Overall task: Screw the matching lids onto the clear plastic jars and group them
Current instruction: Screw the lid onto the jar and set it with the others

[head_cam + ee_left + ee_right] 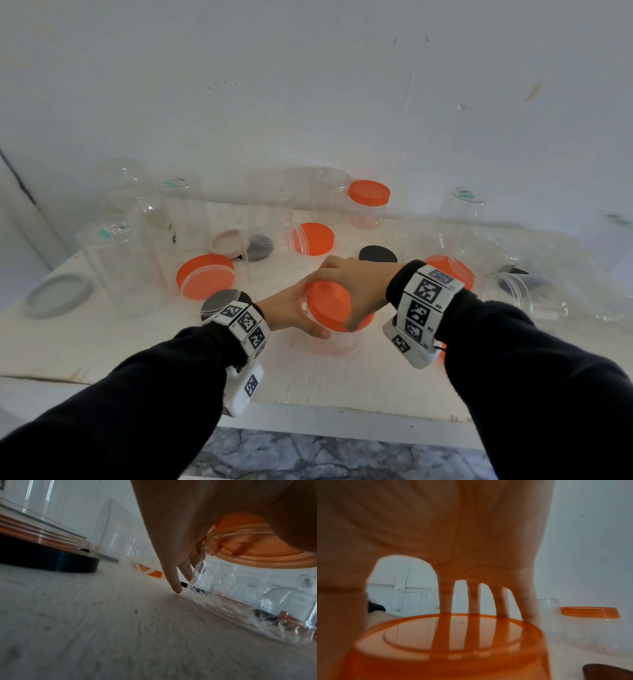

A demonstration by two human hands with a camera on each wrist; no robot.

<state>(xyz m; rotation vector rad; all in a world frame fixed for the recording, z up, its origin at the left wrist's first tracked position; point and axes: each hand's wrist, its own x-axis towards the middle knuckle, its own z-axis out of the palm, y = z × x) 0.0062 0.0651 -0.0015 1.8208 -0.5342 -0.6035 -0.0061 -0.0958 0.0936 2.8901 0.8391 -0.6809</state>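
Right hand (352,277) is clamped down over the orange lid (330,305), fingers (473,599) curled past its far rim. Left hand (291,308) grips the clear jar (257,588) beneath it, steadying its side on the white surface (325,377). Beyond the hands stands a capped jar (368,205). Just left of the left wrist lies a black lid (51,561).
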